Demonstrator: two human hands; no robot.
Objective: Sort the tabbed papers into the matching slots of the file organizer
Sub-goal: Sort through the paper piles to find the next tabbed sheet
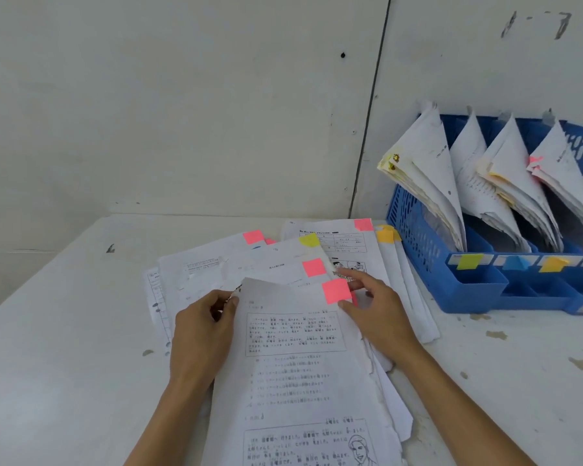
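A printed sheet with a pink tab (336, 290) lies uppermost on a loose stack of papers (297, 364) in front of me. My left hand (202, 334) pinches that sheet's upper left corner. My right hand (377, 314) rests at its right edge, fingers spread near the pink tab, touching the sheets beneath. More tabbed papers (276, 260) fan out behind, with pink, yellow and orange tabs. The blue file organizer (475, 284) stands at the right, its slots marked by green, blue, orange and pink labels and holding leaning bundles of paper.
The white table (64, 348) stretches to the left, backed by a white wall. Chipped spots mark the table surface at the right, near the organizer's front trays (478, 280).
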